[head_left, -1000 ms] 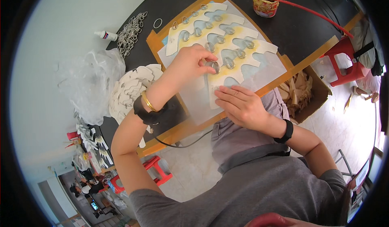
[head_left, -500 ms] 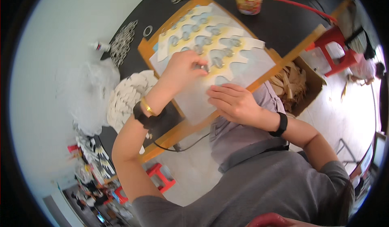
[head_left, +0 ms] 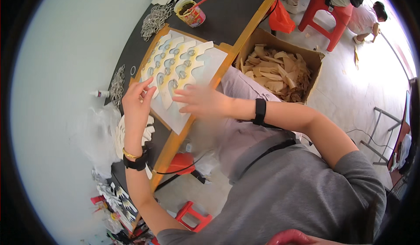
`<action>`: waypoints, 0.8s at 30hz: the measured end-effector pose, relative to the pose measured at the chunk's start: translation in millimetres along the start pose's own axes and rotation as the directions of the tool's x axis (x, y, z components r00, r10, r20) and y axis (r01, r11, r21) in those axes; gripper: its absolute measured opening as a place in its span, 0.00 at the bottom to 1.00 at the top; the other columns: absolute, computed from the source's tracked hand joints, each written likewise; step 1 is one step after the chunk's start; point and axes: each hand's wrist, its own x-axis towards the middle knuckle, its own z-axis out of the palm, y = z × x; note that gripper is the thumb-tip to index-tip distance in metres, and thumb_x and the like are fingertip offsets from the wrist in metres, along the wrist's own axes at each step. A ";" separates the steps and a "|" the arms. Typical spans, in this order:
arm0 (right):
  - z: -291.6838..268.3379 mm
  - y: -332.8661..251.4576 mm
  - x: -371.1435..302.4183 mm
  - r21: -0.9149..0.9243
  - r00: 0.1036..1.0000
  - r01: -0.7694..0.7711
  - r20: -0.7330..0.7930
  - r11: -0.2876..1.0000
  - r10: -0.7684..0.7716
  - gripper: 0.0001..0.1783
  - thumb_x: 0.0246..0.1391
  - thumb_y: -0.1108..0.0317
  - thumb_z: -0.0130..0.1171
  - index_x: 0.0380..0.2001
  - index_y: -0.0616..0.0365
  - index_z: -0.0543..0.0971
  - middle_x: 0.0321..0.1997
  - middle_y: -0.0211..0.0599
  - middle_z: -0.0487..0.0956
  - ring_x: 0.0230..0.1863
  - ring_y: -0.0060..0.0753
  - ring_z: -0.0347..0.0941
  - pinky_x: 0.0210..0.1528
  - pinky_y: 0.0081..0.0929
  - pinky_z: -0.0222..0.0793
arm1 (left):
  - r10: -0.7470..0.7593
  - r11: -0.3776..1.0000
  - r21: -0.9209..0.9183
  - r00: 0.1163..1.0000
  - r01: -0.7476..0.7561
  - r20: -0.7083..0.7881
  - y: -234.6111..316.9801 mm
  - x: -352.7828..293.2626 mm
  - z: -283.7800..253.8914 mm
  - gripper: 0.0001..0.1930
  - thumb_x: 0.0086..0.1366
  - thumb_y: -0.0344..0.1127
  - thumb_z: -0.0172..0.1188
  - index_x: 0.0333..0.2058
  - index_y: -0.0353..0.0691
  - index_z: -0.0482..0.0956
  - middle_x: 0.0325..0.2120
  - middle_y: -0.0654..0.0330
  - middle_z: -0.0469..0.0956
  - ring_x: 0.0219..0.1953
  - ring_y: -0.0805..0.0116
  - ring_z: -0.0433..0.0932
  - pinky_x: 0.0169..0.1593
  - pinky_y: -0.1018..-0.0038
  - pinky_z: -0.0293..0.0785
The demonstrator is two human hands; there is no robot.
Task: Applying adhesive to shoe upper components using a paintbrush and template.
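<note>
White strips (head_left: pixel 191 52) with scalloped edges and yellowish smears lie in rows on a pale sheet (head_left: pixel 177 120), backed by a tan-edged board (head_left: pixel 211 44). Silvery metal rings (head_left: pixel 173 84) sit along the strips. My left hand (head_left: pixel 136 100) hovers by the sheet's left side, thumb and forefinger slightly apart; nothing shows between them. Over the near end of the strips reaches my right hand (head_left: pixel 199 100), its fingers spread and partly blurred. I cannot tell whether its fingertips touch the strip beneath.
Beyond the board stand a tub (head_left: pixel 191 14) with a red stick and a heap of metal rings (head_left: pixel 156 21). More rings (head_left: pixel 117 85) and a small white bottle (head_left: pixel 99 94) lie left. A carton of brown scraps (head_left: pixel 280 72) is at right, near a red stool (head_left: pixel 326 19).
My left hand has drawn back from the strips and its pinch has loosened. My right hand has lifted and spread its fingers. The whole view has swung, showing more of the carton.
</note>
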 end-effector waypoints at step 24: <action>-42.7 15.7 -24.2 0.135 0.985 -0.084 -0.141 0.987 0.103 0.18 0.36 0.86 0.55 0.33 0.55 0.79 0.44 0.39 0.76 0.42 0.44 0.72 0.43 0.34 0.69 | 0.134 0.989 0.046 0.985 -0.140 0.111 36.1 -118.6 -3.9 0.12 0.57 0.33 0.63 0.40 0.41 0.81 0.33 0.57 0.75 0.36 0.59 0.76 0.40 0.69 0.73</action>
